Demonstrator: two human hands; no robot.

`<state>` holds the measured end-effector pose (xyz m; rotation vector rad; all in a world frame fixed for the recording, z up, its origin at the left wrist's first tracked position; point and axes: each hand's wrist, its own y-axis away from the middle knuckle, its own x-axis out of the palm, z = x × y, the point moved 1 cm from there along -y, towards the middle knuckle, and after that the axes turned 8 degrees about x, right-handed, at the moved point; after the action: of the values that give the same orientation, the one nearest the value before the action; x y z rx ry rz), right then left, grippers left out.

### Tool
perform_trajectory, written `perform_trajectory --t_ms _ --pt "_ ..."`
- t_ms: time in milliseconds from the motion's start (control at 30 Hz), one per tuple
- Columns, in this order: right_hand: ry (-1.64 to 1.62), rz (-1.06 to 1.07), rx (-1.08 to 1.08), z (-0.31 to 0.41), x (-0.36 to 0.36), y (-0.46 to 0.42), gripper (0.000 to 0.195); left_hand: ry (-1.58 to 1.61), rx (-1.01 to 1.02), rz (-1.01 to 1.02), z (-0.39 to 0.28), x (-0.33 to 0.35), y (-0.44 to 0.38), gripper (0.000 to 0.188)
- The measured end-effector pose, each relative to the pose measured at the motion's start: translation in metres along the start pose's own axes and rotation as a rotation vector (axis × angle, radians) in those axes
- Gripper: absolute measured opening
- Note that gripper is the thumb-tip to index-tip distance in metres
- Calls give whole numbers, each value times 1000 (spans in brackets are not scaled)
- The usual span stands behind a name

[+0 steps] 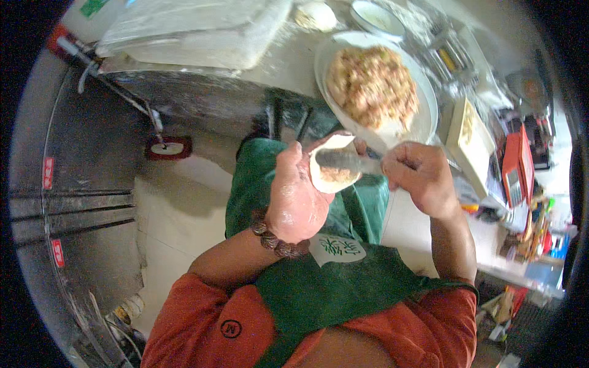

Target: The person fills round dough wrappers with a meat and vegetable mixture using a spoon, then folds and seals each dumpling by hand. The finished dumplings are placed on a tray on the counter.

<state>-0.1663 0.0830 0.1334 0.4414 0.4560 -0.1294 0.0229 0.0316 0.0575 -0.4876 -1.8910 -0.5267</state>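
My left hand (pixel 299 198) cups a round dough wrapper (pixel 335 184), its near rim resting against the fingers and its far edge curling up. Inside the wrapper lies some pale minced filling (pixel 338 174). In my right hand (pixel 418 175) is a flat metal spreader (pixel 347 162), blurred, with its blade over the filling. Just beyond both hands, a wide white bowl (pixel 425 124) holds a large mound of minced meat filling (pixel 372 85), flecked with green.
A floured worktable (pixel 290 55) carries a white cloth or sheet (pixel 198 37), a lump of dough (pixel 316 16) and a small bowl (pixel 378 20). To the right stand a cream tray (pixel 469 147) and a red scale (pixel 517 165). Steel cabinets (pixel 87 138) line the left.
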Motion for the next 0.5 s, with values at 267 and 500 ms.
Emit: perform_trajectory --t_ms 267,500 --pt "241 -345 -460 -52 -5 10 11 -20 -62 -41 13 -4 -5 72" --pt "470 -471 -720 -61 -2 26 29 1 -52 -45 9 -11 -1 72"
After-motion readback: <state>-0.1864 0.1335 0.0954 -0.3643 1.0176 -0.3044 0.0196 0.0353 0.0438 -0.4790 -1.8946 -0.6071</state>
